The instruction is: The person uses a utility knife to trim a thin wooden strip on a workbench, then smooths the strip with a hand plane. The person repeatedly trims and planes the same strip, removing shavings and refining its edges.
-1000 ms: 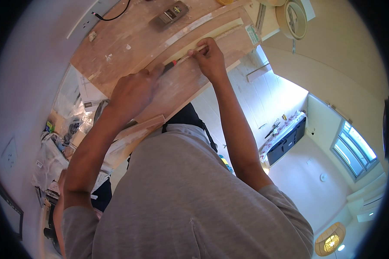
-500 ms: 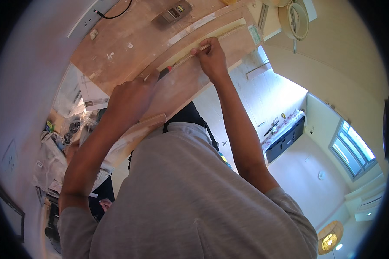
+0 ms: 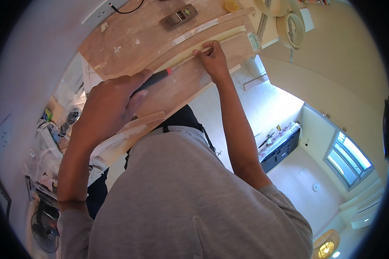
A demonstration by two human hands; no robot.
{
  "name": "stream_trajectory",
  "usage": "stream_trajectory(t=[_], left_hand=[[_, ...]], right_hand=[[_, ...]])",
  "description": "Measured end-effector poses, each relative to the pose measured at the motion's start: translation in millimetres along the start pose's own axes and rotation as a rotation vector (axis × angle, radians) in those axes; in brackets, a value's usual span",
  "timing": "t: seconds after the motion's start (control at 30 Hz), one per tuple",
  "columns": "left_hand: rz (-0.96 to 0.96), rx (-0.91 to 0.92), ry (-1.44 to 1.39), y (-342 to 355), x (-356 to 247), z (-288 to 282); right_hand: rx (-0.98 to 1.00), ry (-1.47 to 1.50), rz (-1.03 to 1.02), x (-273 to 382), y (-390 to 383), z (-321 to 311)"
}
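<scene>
Two hands share this: our left hand point(image 3: 110, 103) is wrapped round a black-handled tool point(image 3: 154, 80); a pale strip point(image 3: 229, 34) lies along the worktop point(image 3: 183, 84); our right hand point(image 3: 215, 60) pinches a thin piece point(image 3: 189, 58) beside it. We judge the work partway, the pinched piece unfinished; how much remains, we cannot tell.

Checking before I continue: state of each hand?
Left hand: closed around a dark-handled tool.
Right hand: fingers pinched, apparently on a thin strip.
</scene>
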State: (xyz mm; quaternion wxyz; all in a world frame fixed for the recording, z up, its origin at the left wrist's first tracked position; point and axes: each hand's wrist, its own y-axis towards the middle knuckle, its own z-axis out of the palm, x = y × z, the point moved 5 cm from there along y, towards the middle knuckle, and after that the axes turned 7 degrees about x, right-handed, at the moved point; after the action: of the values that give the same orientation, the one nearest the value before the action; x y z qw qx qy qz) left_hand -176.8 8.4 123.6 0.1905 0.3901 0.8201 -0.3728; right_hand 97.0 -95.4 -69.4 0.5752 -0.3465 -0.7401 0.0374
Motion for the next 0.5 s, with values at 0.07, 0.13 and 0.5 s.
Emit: stream_trajectory(t=[0.07,0.13,0.5], left_hand=[[0.124,-0.173,-0.153,-7.6,-6.6,-16.2],[0.057,-0.273,-0.258,-10.9,-2.6,-20.6],[0.079,-0.472,-0.813,-24.6,3.2,-16.6]], right_hand=[[-0.095,-0.069,-0.004,0.8,-1.1,-0.8],[-0.190,-0.149,-0.023,6.3,-5.7,-4.3],[-0.219,0.061,-0.314,150.4,-44.0,-120.6]])
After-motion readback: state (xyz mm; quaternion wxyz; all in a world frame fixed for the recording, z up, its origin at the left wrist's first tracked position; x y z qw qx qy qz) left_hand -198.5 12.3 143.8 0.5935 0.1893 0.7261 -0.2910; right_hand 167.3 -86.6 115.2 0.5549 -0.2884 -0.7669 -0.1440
